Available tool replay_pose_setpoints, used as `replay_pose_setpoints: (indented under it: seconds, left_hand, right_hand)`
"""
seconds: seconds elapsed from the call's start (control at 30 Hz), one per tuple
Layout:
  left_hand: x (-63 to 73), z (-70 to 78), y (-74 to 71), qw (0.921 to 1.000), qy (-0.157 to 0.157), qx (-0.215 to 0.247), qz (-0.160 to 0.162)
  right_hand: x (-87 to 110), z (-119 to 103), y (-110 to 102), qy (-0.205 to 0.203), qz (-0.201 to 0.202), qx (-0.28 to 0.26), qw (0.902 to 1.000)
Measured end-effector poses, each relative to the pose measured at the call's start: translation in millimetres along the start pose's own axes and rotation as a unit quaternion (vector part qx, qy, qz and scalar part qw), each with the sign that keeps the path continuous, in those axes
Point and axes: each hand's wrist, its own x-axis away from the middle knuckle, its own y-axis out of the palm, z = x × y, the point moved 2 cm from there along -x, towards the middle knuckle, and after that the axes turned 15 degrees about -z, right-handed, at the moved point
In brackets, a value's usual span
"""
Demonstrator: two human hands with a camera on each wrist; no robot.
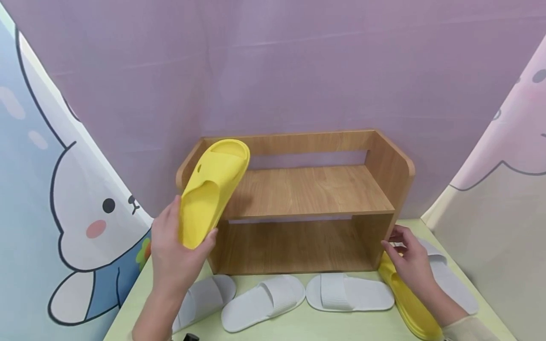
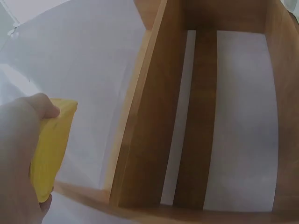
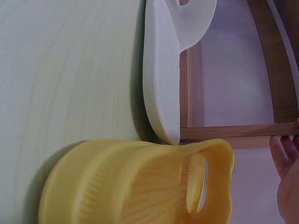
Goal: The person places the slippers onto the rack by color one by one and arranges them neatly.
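Observation:
My left hand [image 1: 176, 248] grips a yellow slipper [image 1: 215, 182] by its heel end, raised in front of the left part of a two-level wooden shelf [image 1: 307, 189]. The slipper's toe tilts up and to the right, with its foot opening towards me. In the left wrist view, thumb and fingers lie on either side of the yellow heel [image 2: 52, 149]. At the shelf's lower right, my right hand [image 1: 411, 260] holds the front edge of the side panel [image 3: 243, 131] with bent fingers. A second yellow slipper [image 1: 409, 300] lies partly hidden below that hand.
Along the shelf's front lie a grey-white slipper [image 1: 206, 298], a white slipper [image 1: 264, 303] and another white slipper [image 1: 356, 292]. One more pale slipper [image 1: 452, 279] lies at the right. They stand on a pale green table [image 1: 332, 327]; a purple cloth [image 1: 290, 71] hangs behind.

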Motion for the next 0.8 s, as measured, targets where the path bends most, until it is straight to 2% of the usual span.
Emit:
replay_pose_setpoints:
  seconds: [0.4, 0.8]
  left_hand:
    - [-10.3, 3.8, 28.8, 0.9993, 0.003, -0.017, 0.033]
    - [-21.3, 5.9, 48.0, 0.9975, -0.049, -0.049, 0.011]
  right_hand:
    - [0.4, -0.4, 0.7, -0.002, 0.003, -0.001, 1.0000]
    - [-0.2, -0.6, 1.0, 0.000, 0.005, 0.005, 1.0000]
